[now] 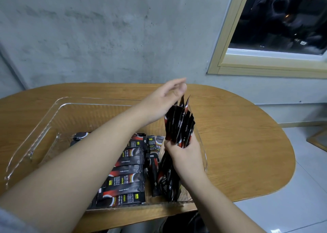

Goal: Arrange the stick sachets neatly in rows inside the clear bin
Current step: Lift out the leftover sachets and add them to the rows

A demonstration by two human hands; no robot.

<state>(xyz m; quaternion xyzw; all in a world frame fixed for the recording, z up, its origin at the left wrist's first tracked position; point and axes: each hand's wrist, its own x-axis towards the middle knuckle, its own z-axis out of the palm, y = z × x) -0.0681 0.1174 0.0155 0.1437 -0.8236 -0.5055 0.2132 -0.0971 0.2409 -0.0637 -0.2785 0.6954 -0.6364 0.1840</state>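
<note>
A clear plastic bin [53, 112] sits on the wooden table. Black-and-red stick sachets [129, 176] lie in stacked rows across its near middle. My right hand [184, 155] grips a bundle of sachets [178, 126] around its middle, standing upright at the bin's right end. My left hand [168, 95] reaches across the bin and hovers over the bundle's top ends, fingers relaxed and just above or touching the tips. My left forearm hides part of the rows. More sachets [166, 179] stand or lean below my right hand.
The oval wooden table [238, 144] stands against a grey concrete wall [106, 38]. A window with a pale frame [230, 38] is at the upper right. Tiled floor [309, 179] lies to the right. The bin's left half shows bare bottom.
</note>
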